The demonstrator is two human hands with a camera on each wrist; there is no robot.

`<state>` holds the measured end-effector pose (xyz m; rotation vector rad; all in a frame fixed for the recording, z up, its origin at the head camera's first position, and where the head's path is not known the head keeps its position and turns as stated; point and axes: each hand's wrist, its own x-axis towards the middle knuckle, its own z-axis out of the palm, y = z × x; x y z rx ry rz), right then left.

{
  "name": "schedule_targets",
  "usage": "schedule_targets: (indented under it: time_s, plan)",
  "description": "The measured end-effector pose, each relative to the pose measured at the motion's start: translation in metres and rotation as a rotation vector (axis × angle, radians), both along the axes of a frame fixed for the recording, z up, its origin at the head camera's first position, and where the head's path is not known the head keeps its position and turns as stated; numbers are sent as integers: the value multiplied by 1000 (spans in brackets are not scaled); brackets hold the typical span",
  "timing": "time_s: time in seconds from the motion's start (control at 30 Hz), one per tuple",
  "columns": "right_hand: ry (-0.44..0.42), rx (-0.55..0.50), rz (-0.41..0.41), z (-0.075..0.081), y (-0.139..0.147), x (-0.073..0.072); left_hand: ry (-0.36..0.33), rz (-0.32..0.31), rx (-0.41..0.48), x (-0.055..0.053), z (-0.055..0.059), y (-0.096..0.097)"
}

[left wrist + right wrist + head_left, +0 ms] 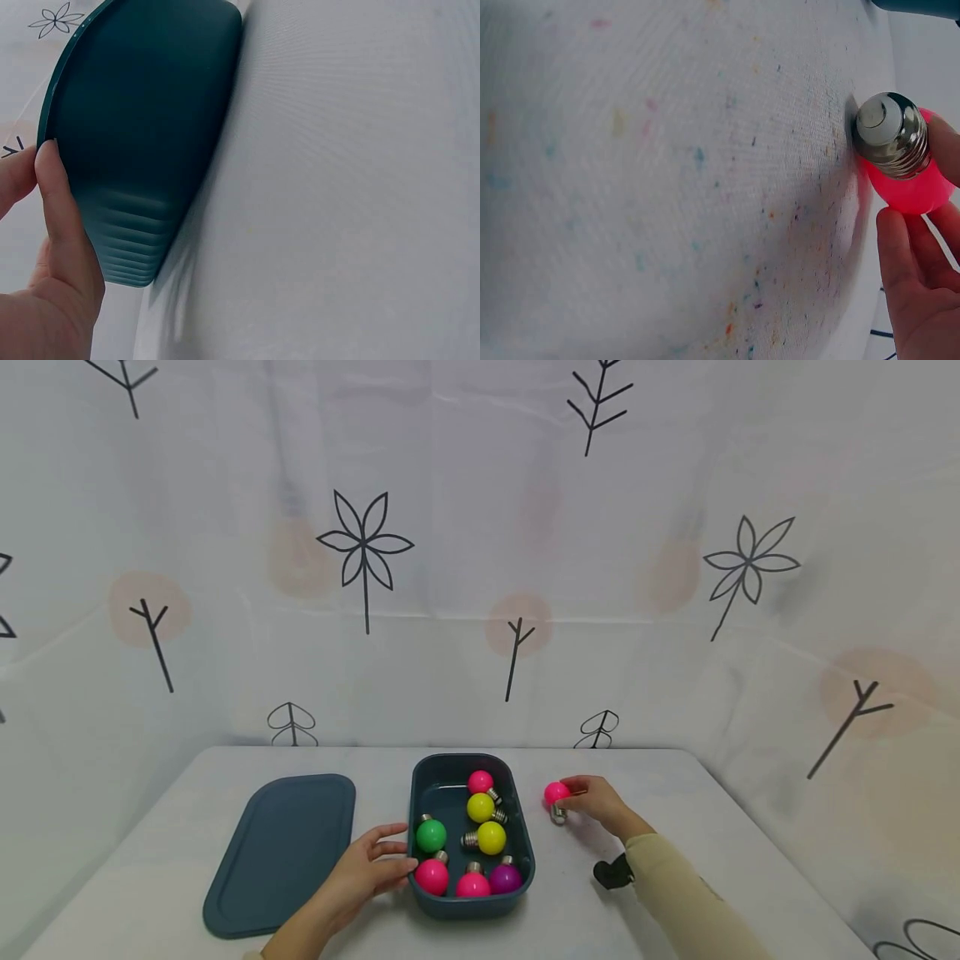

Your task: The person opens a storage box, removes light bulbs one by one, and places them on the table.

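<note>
In the head view, my left hand [365, 866] is at the left side of a dark teal container [468, 908]. The left wrist view shows one finger against the outer wall of the container [142, 97] and another digit at its rim, pinching the edge. Inside lie several round bulbs, among them a green bulb [431, 836], a purple bulb [506, 878] and a yellow bulb [491, 837]. To the right of the container, my right hand [597, 800] holds a pink bulb [557, 793] by thumb and fingers. Its metal screw base [900, 142] faces the right wrist camera.
A flat dark teal lid [281, 852] lies on the white table [555, 918], left of the container. A black wrist device [613, 872] sits by the right sleeve [678, 885]. Behind the table hangs a white patterned cloth [450, 677].
</note>
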<state>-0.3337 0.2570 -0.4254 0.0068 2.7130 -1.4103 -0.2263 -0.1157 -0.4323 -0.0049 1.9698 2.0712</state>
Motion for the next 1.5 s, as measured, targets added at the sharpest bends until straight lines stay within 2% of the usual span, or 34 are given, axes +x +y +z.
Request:
schedule_targets:
  time_s: [0.43,0.63,1.1,1.5]
  plan:
    - [-16,6,-1,2,1,1,-1,-1,2,0,1,0]
    - [15,11,34,10,3,1,-1,-1,14,1,2,0]
    - [43,23,32,24,5,1,3,-2,7,2,3,0]
    - [63,3,60,33,1,4,2,-3,18,2,3,1]
